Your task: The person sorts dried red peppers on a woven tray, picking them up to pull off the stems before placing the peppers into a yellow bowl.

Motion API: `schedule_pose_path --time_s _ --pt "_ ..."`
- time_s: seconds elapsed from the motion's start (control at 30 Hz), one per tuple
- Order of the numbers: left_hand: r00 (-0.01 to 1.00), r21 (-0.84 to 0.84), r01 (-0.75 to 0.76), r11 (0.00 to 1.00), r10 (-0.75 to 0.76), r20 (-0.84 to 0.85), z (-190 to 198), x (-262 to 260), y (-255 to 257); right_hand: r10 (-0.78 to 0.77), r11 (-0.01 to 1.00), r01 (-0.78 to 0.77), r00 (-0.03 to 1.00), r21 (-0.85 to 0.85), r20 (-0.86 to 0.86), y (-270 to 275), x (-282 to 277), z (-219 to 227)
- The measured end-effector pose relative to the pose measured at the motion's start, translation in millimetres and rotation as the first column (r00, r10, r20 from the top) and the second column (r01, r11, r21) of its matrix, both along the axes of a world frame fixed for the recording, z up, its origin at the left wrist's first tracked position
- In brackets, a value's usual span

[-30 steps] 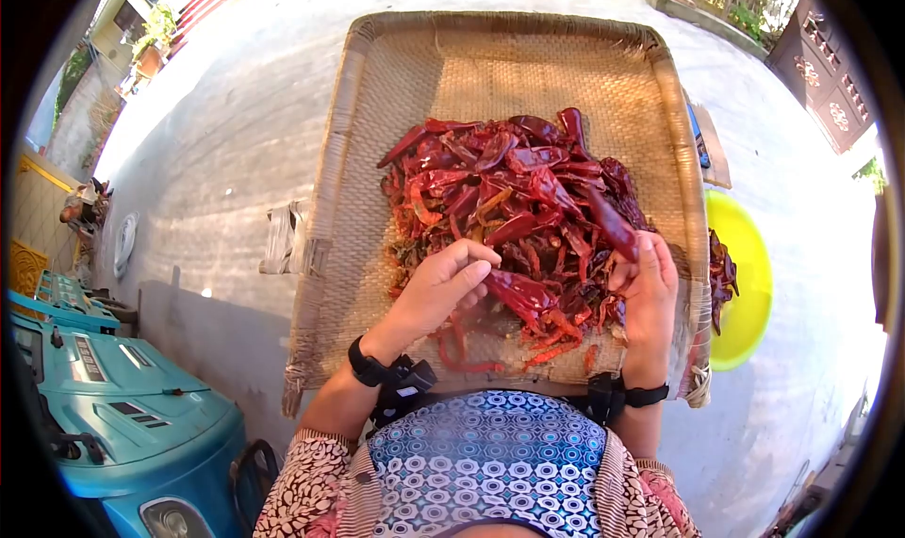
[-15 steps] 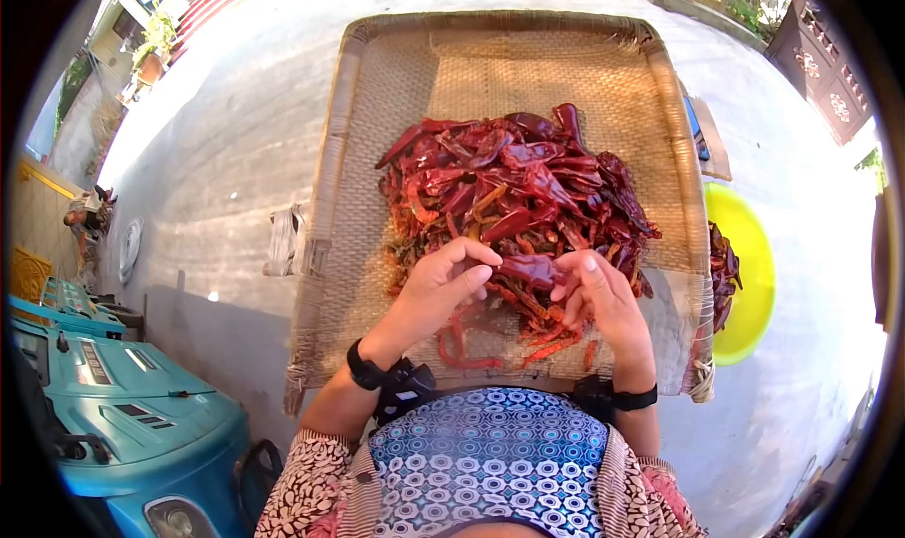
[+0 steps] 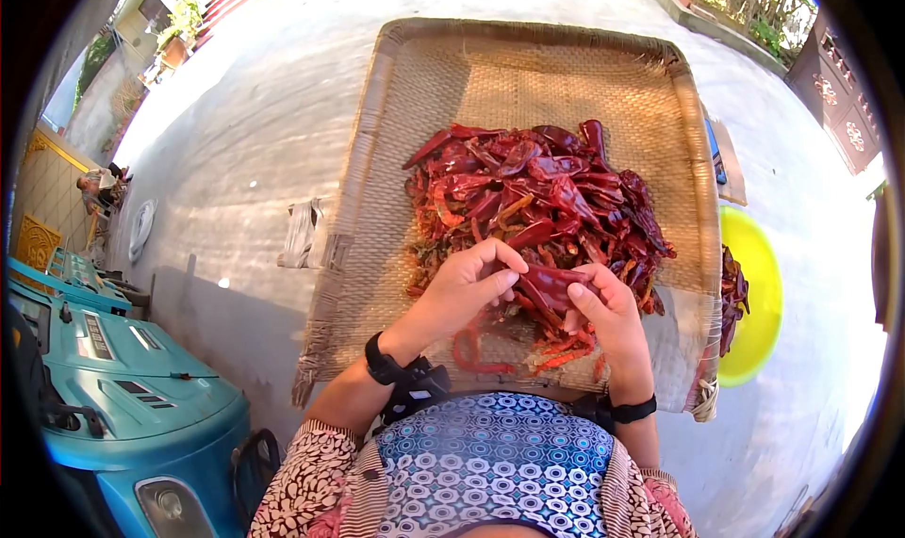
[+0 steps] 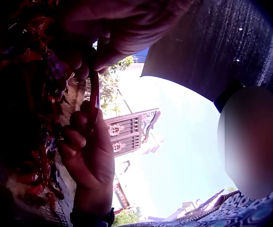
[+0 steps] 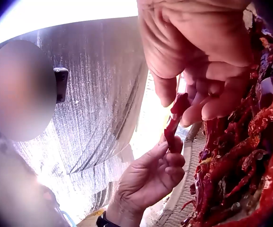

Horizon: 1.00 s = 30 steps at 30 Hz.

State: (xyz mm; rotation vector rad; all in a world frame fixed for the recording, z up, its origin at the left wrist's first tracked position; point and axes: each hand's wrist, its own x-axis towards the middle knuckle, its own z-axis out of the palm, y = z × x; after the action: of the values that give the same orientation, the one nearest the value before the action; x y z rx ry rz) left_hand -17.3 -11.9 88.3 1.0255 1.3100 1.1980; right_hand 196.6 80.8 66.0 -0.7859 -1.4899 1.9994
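Pale concrete (image 3: 236,161) surrounds a woven tray (image 3: 537,81) of red chillies (image 3: 566,185). At their six o'clock side, left hand (image 3: 460,291) and right hand (image 3: 615,319), fingers curled, pinch one pod (image 3: 551,282) between them.

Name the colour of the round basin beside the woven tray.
Bright yellow, clearest in the head view: basin.
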Motion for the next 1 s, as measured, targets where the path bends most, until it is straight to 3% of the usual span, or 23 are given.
schedule_pose_path --time_s 0.07,0.13,0.2,0.27,0.33,0.37,0.43,0.53,0.6,0.7,0.8,0.83,0.9,1.0 --pt "0.999 -0.007 0.034 0.999 -0.035 -0.025 0 -2 2 -0.049 0.997 0.048 0.999 -0.063 -0.021 0 1 1" --pt "0.982 0.035 -0.019 0.999 0.025 -0.187 4 -11 7 -0.095 0.995 0.094 0.995 -0.032 -0.007 5 8 1" --pt "0.919 0.071 -0.11 0.991 0.129 -0.372 15 -28 15 -0.273 0.962 0.269 0.956 -0.051 -0.109 16 18 1" --pt "0.683 0.17 -0.202 0.964 0.263 -0.682 16 -59 28 -0.447 0.894 0.437 0.865 -0.094 -0.228 32 37 3" --pt "0.459 0.259 -0.245 0.934 0.347 -0.818 4 -91 42 -0.624 0.776 0.609 0.703 -0.165 -0.341 49 62 -3" --pt "0.333 0.308 -0.256 0.917 0.382 -0.862 -4 -106 49 -0.648 0.75 0.624 0.623 -0.221 -0.438 59 78 -9" --pt "0.324 0.265 -0.275 0.924 0.348 -0.879 -17 -127 63 -0.678 0.698 0.63 0.426 -0.341 -0.599 69 101 -19" --pt "0.307 0.195 -0.223 0.955 0.259 -0.916 -42 -156 76 -0.744 0.662 0.549 0.405 -0.51 -0.531 68 110 -25" --pt "0.3 0.195 -0.175 0.965 0.24 -0.923 -54 -166 82 -0.733 0.68 0.524 0.465 -0.512 -0.497 67 107 -33" --pt "0.291 0.31 -0.208 0.928 0.361 -0.886 -70 -173 85 -0.732 0.68 0.543 0.545 -0.493 -0.409 60 88 -31" --pt "0.677 0.081 -0.406 0.91 0.359 -0.643 -40 -150 78 -0.699 0.711 0.522 0.595 -0.471 -0.396 54 69 -30" --pt "0.627 0.15 -0.433 0.889 0.416 -0.659 -41 -152 77 -0.728 0.681 0.569 0.595 -0.461 -0.34 48 58 -19" --pt "0.523 0.283 -0.472 0.835 0.523 -0.673 -47 -155 75 -0.628 0.778 0.549 0.695 -0.306 -0.35 41 47 -16" --pt "0.517 0.319 -0.382 0.867 0.486 -0.704 -8 -123 65 -0.494 0.865 0.498 0.826 -0.061 -0.27 23 27 -3"
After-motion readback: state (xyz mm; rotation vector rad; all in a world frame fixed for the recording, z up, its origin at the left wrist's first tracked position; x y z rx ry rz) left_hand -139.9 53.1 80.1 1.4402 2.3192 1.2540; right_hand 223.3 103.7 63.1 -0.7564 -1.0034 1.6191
